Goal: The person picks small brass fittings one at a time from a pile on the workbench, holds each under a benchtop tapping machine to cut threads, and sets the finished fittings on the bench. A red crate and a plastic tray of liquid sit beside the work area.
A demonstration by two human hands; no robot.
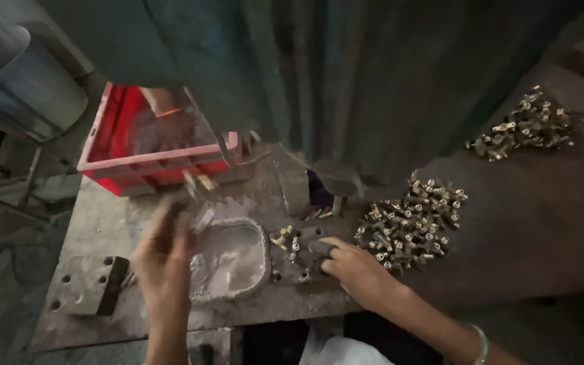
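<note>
Left hand (163,260) raised over the near-left part of the grimy metal workbench (103,223), blurred; fingers point up and away, bunched together. Whether it grips anything: cannot tell. Just above its fingertips, two small brass pieces (197,182) show as a blur beside the front wall of the red plastic crate (150,165), which sits at the bench's far-left corner. Another person's hand with an orange band (167,122) reaches into that crate.

Right hand (356,270) lies low on the bench near the front edge, centre. Fingers curled, tips pressing on a dark small part (320,248) at the edge of a flat steel fixture plate (299,260); a few loose brass fittings (286,240) rest on that plate. Pale bangle (481,343) on the right wrist.

Between the hands: shallow rounded metal tray with whitish contents (234,260), touching the plate's left side.

Large heap of brass fittings (410,223) just right of the right hand. Second smaller heap (525,125) well apart, towards the far-right corner. Drilled steel block (89,284) at the near-left edge.
</note>
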